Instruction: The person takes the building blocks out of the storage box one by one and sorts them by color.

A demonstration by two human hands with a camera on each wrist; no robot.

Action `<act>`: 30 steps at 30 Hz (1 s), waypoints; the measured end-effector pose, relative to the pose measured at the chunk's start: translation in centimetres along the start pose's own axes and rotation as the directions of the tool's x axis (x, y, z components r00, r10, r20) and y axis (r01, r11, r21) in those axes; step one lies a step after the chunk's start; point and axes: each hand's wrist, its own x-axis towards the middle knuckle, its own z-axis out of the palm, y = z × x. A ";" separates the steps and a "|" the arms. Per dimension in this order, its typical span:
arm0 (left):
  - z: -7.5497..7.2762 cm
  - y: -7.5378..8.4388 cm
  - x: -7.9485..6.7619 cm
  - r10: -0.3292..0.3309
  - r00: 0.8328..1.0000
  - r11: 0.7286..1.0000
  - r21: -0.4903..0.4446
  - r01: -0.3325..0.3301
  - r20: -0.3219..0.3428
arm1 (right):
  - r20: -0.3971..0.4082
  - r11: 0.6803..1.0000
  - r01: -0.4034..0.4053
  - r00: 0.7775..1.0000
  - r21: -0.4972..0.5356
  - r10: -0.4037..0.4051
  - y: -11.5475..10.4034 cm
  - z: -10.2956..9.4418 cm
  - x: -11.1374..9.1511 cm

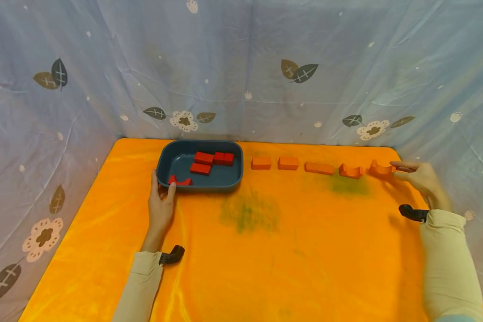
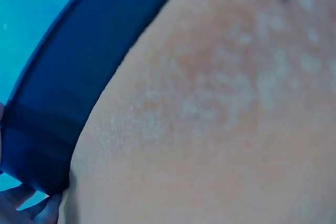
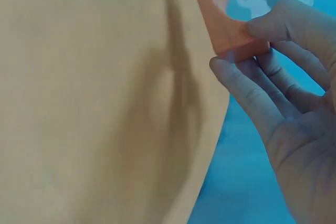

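A dark blue tray point(image 1: 225, 185) stands at the back left of the orange table. My left hand point(image 1: 161, 208) holds its near left corner, thumb at the front rim and fingers along the left side. In the left wrist view the tray wall point(image 2: 79, 72) shows beside the hand. Inside lie several red blocks point(image 1: 204, 158) and a red arch block point(image 1: 180, 181). At the far right, my right hand point(image 1: 420, 179) pinches the end of an orange arch block point(image 1: 381, 169), its curved cut-out facing up. The right wrist view shows thumb and fingers on this arch block point(image 3: 218, 24).
Left of the held block, a second orange arch block point(image 1: 350, 171), a flat orange block point(image 1: 319, 168) and two thicker orange blocks point(image 1: 288, 163) stand in a spaced row reaching the tray. A patterned curtain point(image 1: 241, 67) hangs behind the table point(image 1: 290, 250) and along its sides.
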 end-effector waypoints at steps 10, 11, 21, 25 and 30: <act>0.0 0.1 0.0 -0.004 1.000 1.000 -0.012 0.004 0.007 | 0.063 0.997 -0.017 0.998 -0.076 0.022 2.0 -0.3 -0.1; 0.0 0.2 0.0 -0.006 1.000 1.000 -0.015 0.006 0.008 | 0.070 0.997 -0.011 0.997 -0.079 0.017 1.9 -0.3 0.0; -0.1 0.3 0.0 -0.007 1.000 1.000 -0.016 0.007 0.011 | 0.091 0.969 0.069 0.995 -0.239 -0.048 1.5 -0.2 0.8; 0.0 0.1 0.1 -0.007 1.000 1.000 -0.010 0.007 0.010 | 0.074 0.963 0.099 0.994 -0.250 -0.083 1.8 -0.2 0.9; 0.1 0.1 0.1 -0.010 1.000 1.000 -0.009 0.010 0.002 | 0.074 0.944 0.144 0.989 -0.296 -0.128 1.9 0.0 1.0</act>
